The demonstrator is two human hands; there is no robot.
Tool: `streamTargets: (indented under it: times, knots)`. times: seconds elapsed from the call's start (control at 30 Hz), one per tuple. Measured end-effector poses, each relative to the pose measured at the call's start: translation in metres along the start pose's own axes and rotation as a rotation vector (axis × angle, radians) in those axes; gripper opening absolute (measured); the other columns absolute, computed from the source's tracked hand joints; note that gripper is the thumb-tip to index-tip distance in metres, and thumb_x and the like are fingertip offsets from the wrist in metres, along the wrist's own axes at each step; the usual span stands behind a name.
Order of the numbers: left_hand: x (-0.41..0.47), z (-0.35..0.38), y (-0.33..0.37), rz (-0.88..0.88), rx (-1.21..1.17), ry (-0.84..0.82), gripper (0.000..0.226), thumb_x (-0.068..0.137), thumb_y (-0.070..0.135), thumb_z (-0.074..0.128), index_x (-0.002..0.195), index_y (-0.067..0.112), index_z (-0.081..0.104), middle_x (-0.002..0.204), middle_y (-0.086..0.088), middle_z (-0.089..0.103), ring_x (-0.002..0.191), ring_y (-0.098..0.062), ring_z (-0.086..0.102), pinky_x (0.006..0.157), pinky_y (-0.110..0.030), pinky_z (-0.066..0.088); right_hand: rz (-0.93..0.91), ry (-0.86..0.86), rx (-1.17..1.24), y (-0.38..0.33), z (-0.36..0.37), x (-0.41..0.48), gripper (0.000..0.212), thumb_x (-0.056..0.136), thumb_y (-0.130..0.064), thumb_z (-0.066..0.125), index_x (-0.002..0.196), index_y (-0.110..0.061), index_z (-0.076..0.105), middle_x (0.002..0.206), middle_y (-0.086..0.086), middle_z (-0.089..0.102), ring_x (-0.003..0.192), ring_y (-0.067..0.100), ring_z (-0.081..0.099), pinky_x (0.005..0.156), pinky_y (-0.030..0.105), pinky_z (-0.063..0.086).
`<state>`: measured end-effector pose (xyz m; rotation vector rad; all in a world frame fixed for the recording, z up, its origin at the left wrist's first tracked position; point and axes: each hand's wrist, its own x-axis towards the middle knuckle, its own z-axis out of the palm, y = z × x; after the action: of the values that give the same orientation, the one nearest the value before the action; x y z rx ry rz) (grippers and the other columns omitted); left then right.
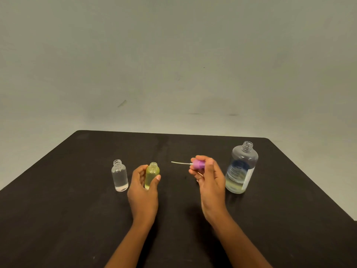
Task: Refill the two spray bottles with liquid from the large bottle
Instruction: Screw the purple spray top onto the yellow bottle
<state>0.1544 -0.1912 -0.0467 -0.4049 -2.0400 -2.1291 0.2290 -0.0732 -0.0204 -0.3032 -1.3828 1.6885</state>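
My left hand (144, 187) wraps around a small spray bottle (152, 174) with yellowish liquid, standing uncapped on the black table (77, 219). My right hand (209, 177) holds a purple spray cap (199, 164) sideways, its thin dip tube (180, 163) pointing left toward that bottle's neck. A second small clear bottle (119, 176), uncapped and holding clear liquid, stands to the left. At the right the large clear bottle (241, 168) stands open, with a label and a little yellowish liquid at its bottom.
A plain grey wall (173, 64) rises behind the table's far edge. The table's right edge runs diagonally just beyond the large bottle. No other cap shows in view.
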Motion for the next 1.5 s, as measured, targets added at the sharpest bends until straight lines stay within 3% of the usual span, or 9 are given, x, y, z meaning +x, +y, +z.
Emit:
streamTargets:
  times: [0.13,0.27,0.43,0.57,0.73,0.93,1.03,1.2,1.5]
  knots:
    - [-0.006,0.004,0.003,0.033,0.012,-0.053,0.039,0.078,0.006,0.073,0.110,0.023,0.058,0.105,0.011,0.065,0.099,-0.004,0.062,0.088,-0.026,0.049,0.136,0.043,0.207,-0.015,-0.010,0.005,0.037,0.095,-0.037,0.039,0.093,-0.010,0.065,0.089,0.009,0.073,0.080,0.016,0.066,0.071,0.024,0.055]
    - [-0.011,0.007,0.004,0.047,0.019,-0.113,0.041,0.077,0.004,0.073,0.107,0.028,0.059,0.102,0.014,0.066,0.097,0.001,0.062,0.087,-0.023,0.048,0.091,0.015,0.110,-0.023,-0.010,0.004,0.044,0.084,-0.056,0.046,0.089,-0.017,0.066,0.086,0.005,0.074,0.067,0.010,0.065,0.070,0.029,0.046]
    - [-0.013,0.008,0.001,0.090,0.065,-0.146,0.043,0.076,0.005,0.074,0.109,0.029,0.059,0.105,0.014,0.066,0.102,-0.005,0.062,0.091,-0.027,0.048,0.036,-0.007,0.013,-0.019,-0.009,0.001,0.050,0.079,-0.072,0.050,0.083,-0.026,0.071,0.091,0.009,0.073,0.068,0.013,0.064,0.070,0.030,0.052]
    - [-0.013,0.008,0.002,0.110,0.088,-0.157,0.044,0.076,0.006,0.075,0.110,0.029,0.059,0.105,0.015,0.065,0.103,-0.003,0.061,0.091,-0.027,0.048,-0.021,-0.017,-0.050,-0.018,-0.009,0.001,0.040,0.091,-0.047,0.039,0.087,-0.019,0.067,0.088,0.006,0.073,0.070,0.015,0.063,0.074,0.040,0.052]
    - [-0.015,0.009,0.001,0.115,0.094,-0.168,0.044,0.075,0.005,0.075,0.111,0.025,0.061,0.107,0.014,0.066,0.105,-0.003,0.060,0.093,-0.025,0.047,-0.113,-0.078,-0.169,-0.014,-0.009,0.000,0.049,0.084,-0.070,0.042,0.089,-0.029,0.069,0.093,0.004,0.072,0.071,0.012,0.063,0.067,0.032,0.054]
    - [-0.016,0.007,0.004,0.168,0.142,-0.206,0.043,0.075,0.007,0.075,0.112,0.026,0.061,0.107,0.014,0.066,0.104,-0.004,0.060,0.090,-0.019,0.046,-0.219,-0.091,-0.273,-0.012,-0.011,-0.001,0.047,0.087,-0.068,0.039,0.092,-0.031,0.066,0.093,-0.005,0.071,0.077,0.013,0.064,0.063,0.021,0.052]
    - [-0.018,0.007,0.006,0.232,0.170,-0.274,0.043,0.076,0.007,0.075,0.114,0.023,0.062,0.109,0.014,0.065,0.104,0.001,0.059,0.090,-0.014,0.046,-0.259,-0.134,-0.337,-0.010,-0.011,-0.004,0.044,0.090,-0.065,0.038,0.095,-0.031,0.066,0.093,-0.010,0.070,0.086,0.011,0.066,0.068,0.018,0.050]
    - [-0.022,0.010,0.005,0.266,0.163,-0.341,0.044,0.076,0.006,0.075,0.115,0.019,0.062,0.109,0.012,0.066,0.102,0.002,0.060,0.086,-0.012,0.045,-0.323,-0.193,-0.462,-0.001,-0.012,-0.007,0.033,0.095,-0.055,0.043,0.103,-0.034,0.066,0.096,-0.012,0.072,0.095,0.019,0.067,0.080,0.040,0.055]
    - [-0.021,0.010,0.004,0.280,0.158,-0.366,0.042,0.077,0.009,0.075,0.116,0.018,0.062,0.110,0.010,0.066,0.103,-0.001,0.061,0.087,-0.014,0.046,-0.254,-0.227,-0.435,0.002,-0.013,-0.007,0.035,0.093,-0.056,0.045,0.104,-0.031,0.067,0.098,-0.007,0.072,0.097,0.018,0.067,0.084,0.037,0.054]
